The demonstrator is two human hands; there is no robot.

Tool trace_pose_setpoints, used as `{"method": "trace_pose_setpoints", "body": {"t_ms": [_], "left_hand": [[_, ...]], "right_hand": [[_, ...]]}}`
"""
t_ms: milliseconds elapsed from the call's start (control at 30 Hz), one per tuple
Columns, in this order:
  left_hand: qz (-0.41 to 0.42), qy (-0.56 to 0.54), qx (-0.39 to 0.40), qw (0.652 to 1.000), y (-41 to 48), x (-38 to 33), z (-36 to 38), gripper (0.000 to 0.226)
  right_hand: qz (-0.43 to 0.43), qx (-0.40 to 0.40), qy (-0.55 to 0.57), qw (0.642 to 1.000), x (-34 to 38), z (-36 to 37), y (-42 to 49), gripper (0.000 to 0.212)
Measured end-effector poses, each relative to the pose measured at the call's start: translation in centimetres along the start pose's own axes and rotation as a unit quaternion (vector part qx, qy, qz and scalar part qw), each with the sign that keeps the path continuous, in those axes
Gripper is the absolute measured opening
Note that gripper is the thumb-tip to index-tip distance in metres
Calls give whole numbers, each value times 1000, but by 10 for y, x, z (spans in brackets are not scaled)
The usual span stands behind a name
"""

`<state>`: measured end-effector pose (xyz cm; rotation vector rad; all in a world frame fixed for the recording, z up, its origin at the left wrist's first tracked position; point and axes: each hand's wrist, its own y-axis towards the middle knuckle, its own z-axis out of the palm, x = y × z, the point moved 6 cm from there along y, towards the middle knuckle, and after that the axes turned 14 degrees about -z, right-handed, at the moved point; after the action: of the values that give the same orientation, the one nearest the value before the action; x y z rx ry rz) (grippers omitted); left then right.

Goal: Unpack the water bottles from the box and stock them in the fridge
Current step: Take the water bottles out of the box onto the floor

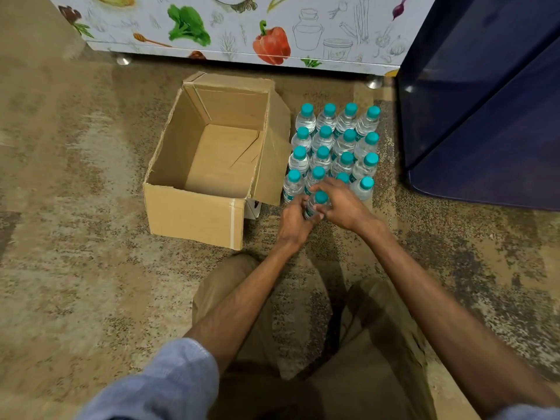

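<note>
An open cardboard box (194,213) stands on the floor with nothing visible inside. To its right, several clear water bottles with teal caps (333,140) stand upright in rows. At the near edge of that group is one more water bottle (318,201). My left hand (292,221) grips its body from the left. My right hand (342,204) curls round it from the right, fingers reaching over near the cap. The dark blue fridge (485,116) is at the right; its door looks closed.
A white cabinet printed with vegetables (242,28) runs along the back on short metal feet. The floor is speckled brown stone (75,177). My knees in tan trousers (378,344) are just below my hands. The box's right flap (272,153) leans toward the bottles.
</note>
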<state>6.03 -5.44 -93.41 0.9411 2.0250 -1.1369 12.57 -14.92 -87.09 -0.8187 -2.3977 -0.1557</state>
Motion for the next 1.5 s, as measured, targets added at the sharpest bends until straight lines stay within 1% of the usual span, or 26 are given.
{"method": "trace_pose_setpoints", "body": {"t_ms": [67, 133, 233, 333, 467, 633, 800, 967, 1200, 1367, 1500], "left_hand": [[9, 1, -8, 1000, -2, -1, -1, 42], [19, 10, -31, 999, -2, -1, -4, 41], [35, 18, -56, 998, -6, -5, -8, 44], [46, 26, -62, 997, -8, -8, -10, 46], [47, 46, -65, 996, -9, -3, -11, 43], [46, 57, -67, 995, -11, -1, -12, 44], [52, 49, -76, 995, -14, -4, -14, 47], [59, 44, -78, 994, -16, -7, -14, 46], [59, 22, -74, 995, -21, -7, -23, 45], [68, 17, -72, 995, -27, -20, -33, 49], [84, 16, -93, 992, -33, -34, -44, 44]], "right_hand": [[5, -30, -4, 1000, 1, 0, -1, 42], [10, -78, -10, 997, 2, -2, -4, 40], [31, -144, -23, 989, 3, -3, -10, 45], [48, -175, -19, 983, 1, 1, -15, 44], [62, -187, -13, 980, 2, 3, -16, 41], [75, -172, -9, 982, 3, 4, -13, 40], [67, -187, -25, 980, 6, 0, -16, 43], [68, -188, -13, 980, 5, 2, -17, 41], [60, -204, -23, 977, 9, 2, -24, 48], [69, -219, -25, 973, 15, -9, -29, 45], [78, -224, -26, 971, 18, -23, -33, 44]]}}
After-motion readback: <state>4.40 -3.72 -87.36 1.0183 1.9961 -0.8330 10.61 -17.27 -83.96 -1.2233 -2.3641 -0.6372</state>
